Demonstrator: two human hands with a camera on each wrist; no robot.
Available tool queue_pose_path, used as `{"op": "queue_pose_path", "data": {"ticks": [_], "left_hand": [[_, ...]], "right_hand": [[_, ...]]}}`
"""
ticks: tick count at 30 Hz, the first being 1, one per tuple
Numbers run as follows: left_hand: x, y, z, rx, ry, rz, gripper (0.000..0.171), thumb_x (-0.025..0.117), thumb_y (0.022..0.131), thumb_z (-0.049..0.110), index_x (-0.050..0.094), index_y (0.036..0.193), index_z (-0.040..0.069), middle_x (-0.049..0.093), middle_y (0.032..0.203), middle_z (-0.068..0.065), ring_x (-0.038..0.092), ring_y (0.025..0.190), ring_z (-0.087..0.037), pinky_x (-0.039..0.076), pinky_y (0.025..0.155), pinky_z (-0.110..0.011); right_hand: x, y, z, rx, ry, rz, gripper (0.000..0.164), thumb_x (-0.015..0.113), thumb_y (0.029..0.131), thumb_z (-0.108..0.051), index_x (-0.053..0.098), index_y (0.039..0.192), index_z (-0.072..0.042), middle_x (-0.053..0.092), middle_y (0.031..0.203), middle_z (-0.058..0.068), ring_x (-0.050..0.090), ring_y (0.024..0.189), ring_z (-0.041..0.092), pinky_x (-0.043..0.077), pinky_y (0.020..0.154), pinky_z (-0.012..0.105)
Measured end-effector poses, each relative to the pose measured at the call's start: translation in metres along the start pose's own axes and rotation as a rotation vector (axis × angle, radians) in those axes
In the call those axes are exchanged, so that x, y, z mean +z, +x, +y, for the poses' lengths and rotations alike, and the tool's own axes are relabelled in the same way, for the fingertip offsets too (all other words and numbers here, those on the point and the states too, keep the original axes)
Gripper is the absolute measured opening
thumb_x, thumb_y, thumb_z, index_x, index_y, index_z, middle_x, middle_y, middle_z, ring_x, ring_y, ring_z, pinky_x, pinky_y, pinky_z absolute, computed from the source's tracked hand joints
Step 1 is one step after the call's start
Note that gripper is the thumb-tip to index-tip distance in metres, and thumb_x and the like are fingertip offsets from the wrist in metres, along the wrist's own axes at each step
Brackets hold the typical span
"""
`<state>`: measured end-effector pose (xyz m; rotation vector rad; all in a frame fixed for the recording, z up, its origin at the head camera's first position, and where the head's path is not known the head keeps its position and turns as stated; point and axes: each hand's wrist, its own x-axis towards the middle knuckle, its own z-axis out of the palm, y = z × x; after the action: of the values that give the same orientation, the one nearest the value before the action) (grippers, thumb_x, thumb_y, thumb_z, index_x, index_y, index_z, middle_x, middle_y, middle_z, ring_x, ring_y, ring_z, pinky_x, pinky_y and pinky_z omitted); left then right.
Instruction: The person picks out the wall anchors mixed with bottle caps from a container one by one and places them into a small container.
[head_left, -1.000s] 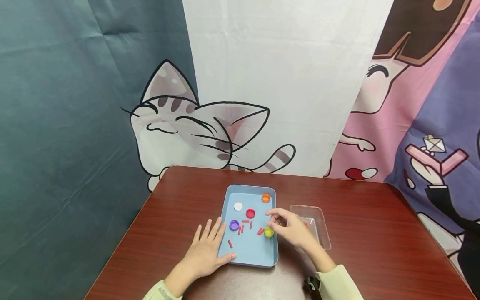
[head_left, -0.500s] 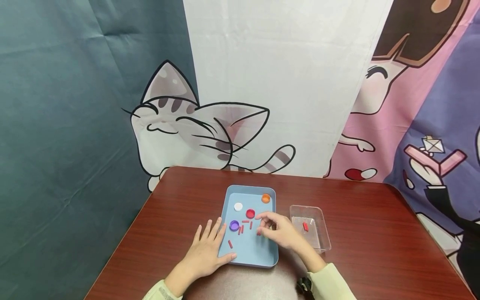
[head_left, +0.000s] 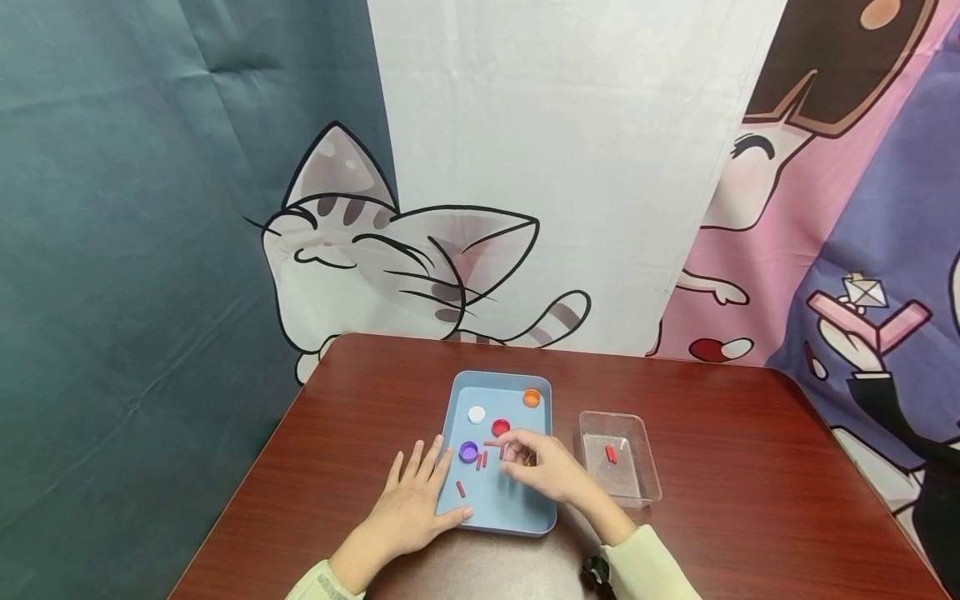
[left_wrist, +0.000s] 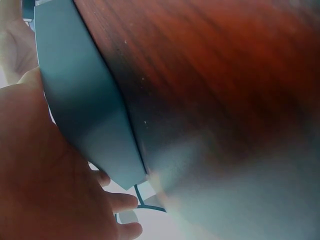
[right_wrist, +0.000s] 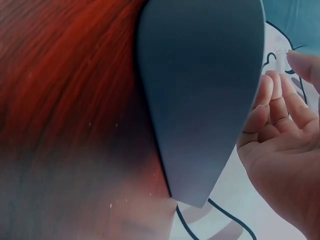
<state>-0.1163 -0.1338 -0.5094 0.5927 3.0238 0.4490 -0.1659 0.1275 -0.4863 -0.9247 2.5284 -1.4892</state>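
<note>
Just left of the half-curled right hand [head_left: 543, 467], whose contents I cannot tell, a red stick [head_left: 502, 453] lies lengthwise in the tray [head_left: 506, 507], farther from the spread left hand [head_left: 412, 504].

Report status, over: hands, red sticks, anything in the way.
Left hand spread at blue tray's left edge. Right hand over tray by red sticks; grip unclear. Purple cap beside sticks; right hand partly blocks view.
</note>
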Motion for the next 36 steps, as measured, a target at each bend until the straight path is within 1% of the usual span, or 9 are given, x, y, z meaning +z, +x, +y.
{"op": "queue_pose_path", "data": {"ticks": [6, 12, 16, 21, 26, 32, 36], "left_hand": [[0.000, 0.000, 0.000, -0.004, -0.001, -0.002, 0.095, 0.055, 0.091, 0.071, 0.034, 0.158, 0.007, 0.023, 0.167, -0.015, 0.019, 0.152, -0.046, 0.016, 0.117, -0.068], [0.000, -0.001, 0.000, -0.012, -0.004, -0.016, 0.096, 0.054, 0.091, 0.072, 0.034, 0.158, 0.008, 0.023, 0.167, -0.014, 0.019, 0.152, -0.045, 0.015, 0.117, -0.068], [-0.001, -0.001, 0.000, -0.011, -0.001, -0.022, 0.095, 0.054, 0.091, 0.072, 0.035, 0.158, 0.008, 0.023, 0.167, -0.014, 0.018, 0.152, -0.045, 0.015, 0.118, -0.068], [-0.002, 0.000, 0.001, -0.009, 0.005, -0.019, 0.095, 0.054, 0.091, 0.072, 0.034, 0.158, 0.007, 0.023, 0.167, -0.014, 0.019, 0.152, -0.045, 0.015, 0.118, -0.067], [-0.003, 0.000, 0.001, -0.006, 0.003, -0.030, 0.096, 0.053, 0.091, 0.073, 0.033, 0.158, 0.007, 0.022, 0.167, -0.014, 0.018, 0.152, -0.046, 0.014, 0.118, -0.068], [-0.003, 0.000, 0.000, -0.002, 0.016, -0.023, 0.097, 0.053, 0.091, 0.073, 0.033, 0.158, 0.007, 0.022, 0.167, -0.014, 0.018, 0.152, -0.046, 0.015, 0.117, -0.068], [-0.004, 0.000, 0.001, 0.000, 0.012, -0.022, 0.096, 0.053, 0.091, 0.073, 0.033, 0.158, 0.007, 0.022, 0.167, -0.014, 0.019, 0.152, -0.046, 0.015, 0.117, -0.068]], "right_hand": [[0.007, 0.003, -0.001, 0.006, 0.003, -0.033, 0.032, 0.075, 0.089, -0.011, 0.069, 0.120, -0.002, 0.064, 0.083, -0.004, 0.056, 0.073, 0.004, 0.049, 0.066, 0.022], [0.013, 0.005, -0.003, 0.022, -0.004, -0.067, 0.033, 0.076, 0.089, -0.012, 0.068, 0.119, -0.002, 0.063, 0.083, -0.004, 0.055, 0.073, 0.004, 0.048, 0.066, 0.021], [0.017, 0.007, -0.003, 0.018, -0.020, -0.098, 0.031, 0.076, 0.090, -0.012, 0.068, 0.119, -0.002, 0.063, 0.083, -0.005, 0.054, 0.072, 0.002, 0.048, 0.065, 0.020], [0.021, 0.011, -0.002, 0.018, -0.040, -0.133, 0.031, 0.076, 0.090, -0.014, 0.069, 0.118, -0.005, 0.064, 0.081, -0.007, 0.055, 0.071, 0.001, 0.047, 0.064, 0.020], [0.025, 0.012, -0.001, 0.018, -0.042, -0.168, 0.031, 0.078, 0.089, -0.013, 0.069, 0.117, -0.005, 0.064, 0.079, -0.006, 0.054, 0.069, 0.001, 0.047, 0.063, 0.020], [0.031, 0.014, 0.001, 0.038, -0.062, -0.209, 0.031, 0.078, 0.089, -0.013, 0.068, 0.118, -0.006, 0.063, 0.080, -0.010, 0.055, 0.070, -0.002, 0.049, 0.067, 0.019], [0.033, 0.014, 0.001, 0.056, -0.047, -0.235, 0.032, 0.078, 0.088, -0.012, 0.068, 0.118, -0.005, 0.063, 0.079, -0.009, 0.055, 0.068, -0.003, 0.049, 0.066, 0.018]]}}
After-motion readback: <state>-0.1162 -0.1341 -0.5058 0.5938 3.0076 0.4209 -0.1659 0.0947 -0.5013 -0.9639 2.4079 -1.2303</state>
